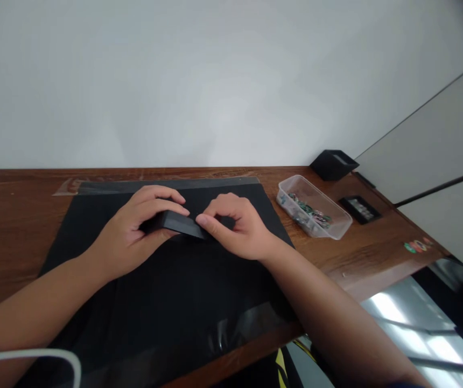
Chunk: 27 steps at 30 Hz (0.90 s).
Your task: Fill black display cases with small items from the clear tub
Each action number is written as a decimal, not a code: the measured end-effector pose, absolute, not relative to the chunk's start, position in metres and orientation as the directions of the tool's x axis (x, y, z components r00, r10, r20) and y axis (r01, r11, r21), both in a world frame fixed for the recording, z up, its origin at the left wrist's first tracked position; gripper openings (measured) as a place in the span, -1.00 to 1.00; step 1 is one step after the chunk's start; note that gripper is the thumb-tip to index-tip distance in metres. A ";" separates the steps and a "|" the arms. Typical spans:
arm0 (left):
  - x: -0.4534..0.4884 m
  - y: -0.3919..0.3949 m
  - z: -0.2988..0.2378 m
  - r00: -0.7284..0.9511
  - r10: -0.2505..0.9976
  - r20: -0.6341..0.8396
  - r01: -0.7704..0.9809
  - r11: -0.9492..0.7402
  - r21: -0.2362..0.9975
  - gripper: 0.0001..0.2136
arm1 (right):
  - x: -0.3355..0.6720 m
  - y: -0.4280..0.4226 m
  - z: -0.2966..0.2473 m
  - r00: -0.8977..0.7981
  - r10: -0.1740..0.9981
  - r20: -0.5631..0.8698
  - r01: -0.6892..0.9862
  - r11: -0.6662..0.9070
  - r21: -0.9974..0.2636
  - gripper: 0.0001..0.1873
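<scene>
A flat black box-like piece (185,224) is held between both hands above a black mat (183,307). My left hand (137,229) wraps around its left end, thumb below and fingers over the top. At the right end, my right hand (235,223) pinches the piece between thumb and curled fingers. The piece is tilted, its right end lower. Its far side and whatever lies under the right fingers are hidden, and black on black makes its outline hard to read.
Right of the mat stands a clear plastic container (314,207) with small coiled items inside. Behind it is a black open box (334,164); a black tray (359,209) with pale pieces lies nearby. Small coloured rings (417,246) lie near the table's right edge. A white cable (33,353) crosses at lower left.
</scene>
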<state>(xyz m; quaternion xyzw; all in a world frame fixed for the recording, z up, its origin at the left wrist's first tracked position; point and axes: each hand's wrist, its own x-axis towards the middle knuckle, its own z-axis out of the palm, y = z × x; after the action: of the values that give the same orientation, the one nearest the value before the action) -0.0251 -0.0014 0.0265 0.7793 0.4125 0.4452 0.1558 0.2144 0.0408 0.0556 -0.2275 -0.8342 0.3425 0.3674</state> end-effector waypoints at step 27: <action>0.003 -0.020 0.022 0.080 0.963 0.258 0.296 -0.270 0.916 -0.41 | 0.208 0.020 0.053 -0.745 0.590 0.312 0.332 0.733 -0.593 -0.80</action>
<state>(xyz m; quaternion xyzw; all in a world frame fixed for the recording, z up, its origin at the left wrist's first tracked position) 0.0030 -0.0203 0.0221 0.6435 0.4890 0.4700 0.3548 0.2083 0.0200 0.0530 -0.2568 -0.8972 0.2595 0.2484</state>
